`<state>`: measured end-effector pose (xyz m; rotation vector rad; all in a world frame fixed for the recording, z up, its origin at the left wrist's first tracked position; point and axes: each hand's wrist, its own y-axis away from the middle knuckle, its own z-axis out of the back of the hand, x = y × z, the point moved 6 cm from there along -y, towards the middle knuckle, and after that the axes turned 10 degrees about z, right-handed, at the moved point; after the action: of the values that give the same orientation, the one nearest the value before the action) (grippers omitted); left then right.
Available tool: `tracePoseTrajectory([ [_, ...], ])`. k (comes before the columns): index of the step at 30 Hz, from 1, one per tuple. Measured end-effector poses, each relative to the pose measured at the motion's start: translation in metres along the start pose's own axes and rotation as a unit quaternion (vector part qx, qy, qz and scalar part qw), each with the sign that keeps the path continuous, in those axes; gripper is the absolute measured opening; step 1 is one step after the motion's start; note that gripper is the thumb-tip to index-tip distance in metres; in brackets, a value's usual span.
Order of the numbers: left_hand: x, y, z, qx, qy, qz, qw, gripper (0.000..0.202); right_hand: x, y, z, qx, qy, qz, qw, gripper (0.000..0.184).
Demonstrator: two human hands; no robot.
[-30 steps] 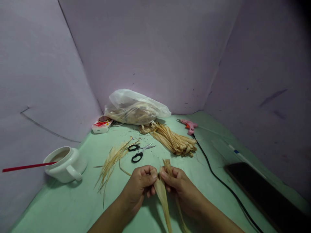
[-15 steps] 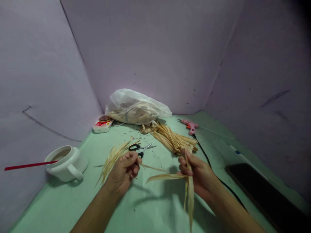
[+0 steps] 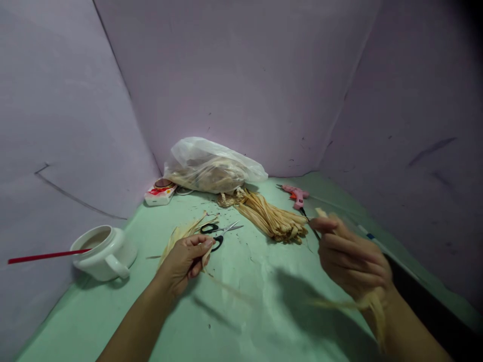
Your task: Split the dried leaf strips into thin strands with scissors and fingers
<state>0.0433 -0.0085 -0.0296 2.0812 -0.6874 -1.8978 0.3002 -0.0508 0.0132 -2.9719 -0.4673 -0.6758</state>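
Observation:
My left hand (image 3: pixel 191 259) pinches a thin strip of dried husk (image 3: pixel 222 284), whose free end trails to the right in a blur. My right hand (image 3: pixel 352 256) is raised at the right, its fingers closed round more pale dried husk (image 3: pixel 372 304); a tip pokes out above the fingers and blurred ends hang by the wrist. Just beyond my left hand lie black-handled scissors (image 3: pixel 226 229), blades partly apart. Loose husk shreds (image 3: pixel 181 231) lie behind that hand. A tied bundle of dried husks (image 3: pixel 271 218) rests farther back, between the two hands.
A white pot (image 3: pixel 103 254) with a red stick (image 3: pixel 49 256) stands left. At the back are a plastic bag (image 3: pixel 215 166) of husk material and a small white-and-red pack (image 3: pixel 160 196). A pink glue gun (image 3: pixel 296 195), its cord, a pen (image 3: pixel 392 259) and a dark flat object (image 3: pixel 418 296) lie right.
My right hand has swung right and upward with its husk, away from my left hand. My left hand has shifted slightly left, and a thin strip now hangs from it.

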Motion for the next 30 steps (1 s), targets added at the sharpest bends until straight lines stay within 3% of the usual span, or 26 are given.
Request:
tracePoseTrajectory([
  [3, 0.002, 0.001, 0.001, -0.005, 0.014, 0.016, 1.0, 0.026, 0.01, 0.004, 0.002, 0.023, 0.004, -0.012, 1.0, 0.031],
  [5, 0.004, 0.002, -0.003, 0.009, 0.011, 0.018, 1.0, 0.03, 0.003, 0.001, 0.005, 0.013, 0.022, 0.004, 1.0, 0.028],
  [7, 0.006, 0.004, -0.013, 0.034, -0.009, 0.008, 0.999, 0.034, -0.015, -0.006, 0.009, -0.024, 0.055, 0.032, 0.998, 0.034],
  [8, 0.008, 0.006, -0.019, 0.047, -0.019, 0.003, 0.999, 0.037, -0.031, -0.009, 0.013, -0.054, 0.097, 0.01, 0.994, 0.032],
  [11, 0.015, 0.012, -0.04, 0.073, -0.054, -0.002, 0.996, 0.042, -0.072, -0.014, 0.021, -0.127, 0.273, -0.022, 0.953, 0.03],
  [13, 0.021, 0.016, -0.053, 0.084, -0.088, -0.003, 0.993, 0.04, -0.092, -0.015, 0.019, -0.131, 0.347, -0.045, 0.928, 0.032],
  [16, 0.026, 0.023, -0.069, 0.097, -0.112, -0.011, 0.989, 0.037, -0.108, -0.015, 0.012, -0.087, 0.372, -0.045, 0.923, 0.029],
  [18, 0.028, 0.024, -0.072, 0.087, -0.116, -0.014, 0.989, 0.037, -0.11, -0.015, 0.008, -0.052, 0.371, -0.028, 0.927, 0.029],
  [20, 0.029, 0.024, -0.071, 0.064, -0.13, -0.013, 0.989, 0.036, -0.105, -0.016, 0.01, -0.059, 0.396, 0.004, 0.916, 0.028],
  [24, 0.034, 0.021, -0.068, 0.042, -0.149, 0.019, 0.988, 0.023, -0.092, -0.017, 0.017, -0.118, 0.495, 0.059, 0.859, 0.023],
  [26, 0.036, 0.02, -0.066, 0.027, -0.156, 0.038, 0.987, 0.018, -0.09, -0.017, 0.017, -0.119, 0.513, 0.069, 0.847, 0.023],
  [30, 0.033, 0.021, -0.064, -0.009, -0.169, 0.006, 0.986, 0.015, -0.098, -0.018, 0.011, -0.062, 0.467, 0.054, 0.88, 0.029],
])
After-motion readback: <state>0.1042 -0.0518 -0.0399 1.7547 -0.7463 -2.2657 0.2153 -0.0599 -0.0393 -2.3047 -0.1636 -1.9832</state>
